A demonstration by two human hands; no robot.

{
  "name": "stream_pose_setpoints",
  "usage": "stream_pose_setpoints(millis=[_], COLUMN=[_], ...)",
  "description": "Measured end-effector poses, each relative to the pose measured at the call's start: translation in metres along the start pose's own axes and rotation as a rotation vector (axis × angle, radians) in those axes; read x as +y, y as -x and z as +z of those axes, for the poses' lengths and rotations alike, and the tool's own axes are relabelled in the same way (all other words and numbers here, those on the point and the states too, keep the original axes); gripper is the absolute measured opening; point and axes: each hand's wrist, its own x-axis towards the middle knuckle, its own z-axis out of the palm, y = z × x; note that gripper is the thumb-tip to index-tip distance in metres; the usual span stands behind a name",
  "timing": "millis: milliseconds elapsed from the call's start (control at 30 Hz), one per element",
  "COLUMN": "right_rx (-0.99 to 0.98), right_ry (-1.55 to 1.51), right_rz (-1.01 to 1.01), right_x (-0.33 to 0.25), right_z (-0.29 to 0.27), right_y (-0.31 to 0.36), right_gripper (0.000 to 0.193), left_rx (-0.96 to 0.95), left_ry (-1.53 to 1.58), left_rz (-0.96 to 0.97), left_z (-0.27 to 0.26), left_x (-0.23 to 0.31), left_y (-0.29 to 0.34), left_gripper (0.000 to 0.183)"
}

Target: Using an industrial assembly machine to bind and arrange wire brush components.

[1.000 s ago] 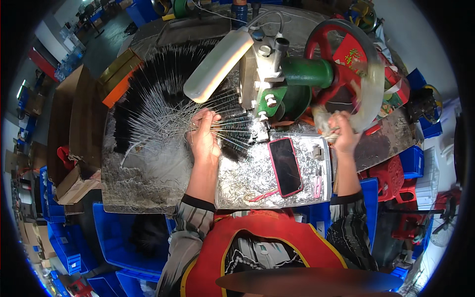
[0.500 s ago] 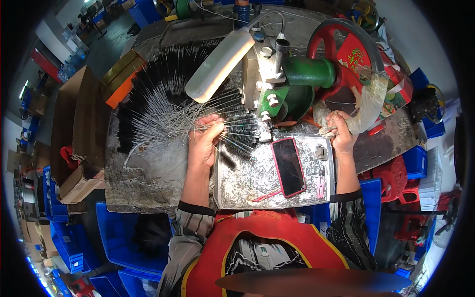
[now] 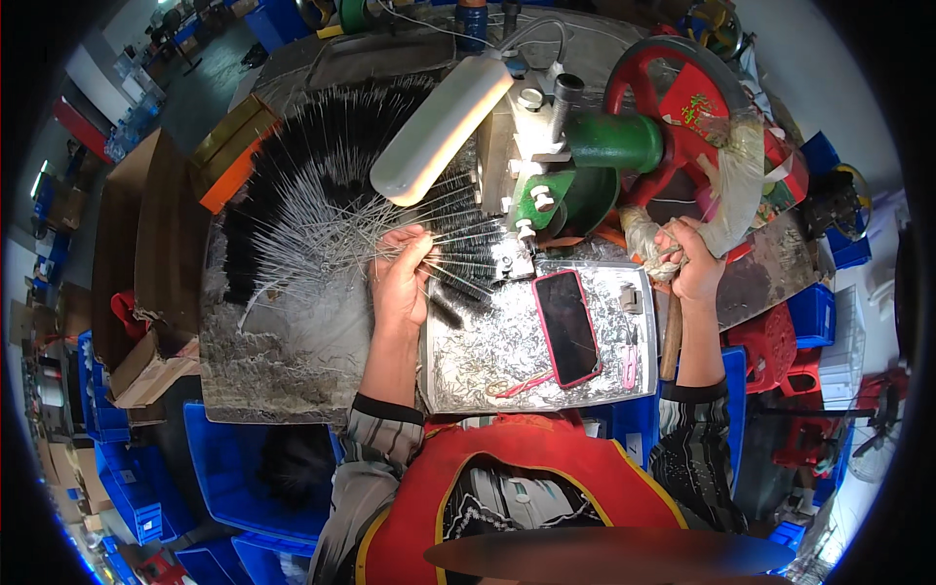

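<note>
My left hand [image 3: 398, 288] is closed, its thumb and fingers pinching the bare wire stems of several twisted-wire brushes [image 3: 465, 236]. Their black bristled ends fan out to the right, up to the metal head [image 3: 514, 255] of a green hand press [image 3: 609, 142]. My right hand [image 3: 694, 261] is wrapped around a cloth- and plastic-bound handle [image 3: 643, 239] beside the press's red wheel [image 3: 639, 88]. To the left of my left hand, a large heap of wire brushes [image 3: 322, 210] lies with silvery stems pointing inward over black bristles.
A white lamp [image 3: 439, 132] hangs over the brushes. Below the press, a tray [image 3: 478, 375] strewn with metal clippings holds a red-cased phone [image 3: 567, 327] and pink snips [image 3: 630, 361]. A wooden stick [image 3: 670, 336] stands by its right edge. Cardboard boxes [image 3: 171, 234] and blue bins [image 3: 219, 468] stand leftward.
My right hand has shifted a little to the right, and the wooden stick below it now shows. My left hand keeps its pinch on the brush stems, nearly unmoved.
</note>
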Motion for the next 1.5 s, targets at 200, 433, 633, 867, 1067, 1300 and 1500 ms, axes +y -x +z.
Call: stream_pose_setpoints(millis=[200,433,633,867,1067,1300,1500], right_rx=[0.056,-0.055,-0.02,-0.029,-0.032,0.012,-0.009], right_ry=[-0.01,0.053,0.061,0.176,0.169,0.13,0.131], right_rz=[-0.023,-0.132,-0.159,0.012,0.092,0.002,-0.006], right_x=[0.001,0.016,0.016,-0.048,-0.037,-0.031,-0.028], right_z=[-0.004,-0.007,-0.004,0.009,-0.001,0.008,0.002], right_y=[0.001,-0.001,0.001,-0.005,-0.009,-0.001,-0.004], right_gripper=[0.012,0.01,0.012,0.016,0.019,0.011,0.011], left_rx=[-0.021,-0.099,-0.136,-0.041,-0.004,0.017,0.017], left_ry=[0.003,0.001,0.053,0.1,0.141,0.128,0.133], left_rz=[-0.006,0.025,-0.001,-0.012,0.019,0.047,0.056], left_z=[0.003,-0.004,-0.003,-0.006,-0.005,-0.006,-0.007], left_x=[0.001,-0.002,-0.002,-0.003,-0.006,-0.006,-0.009], left_y=[0.001,-0.001,0.0,-0.001,-0.004,-0.006,-0.007], left_gripper=[0.02,0.026,0.028,0.026,0.025,0.022,0.022])
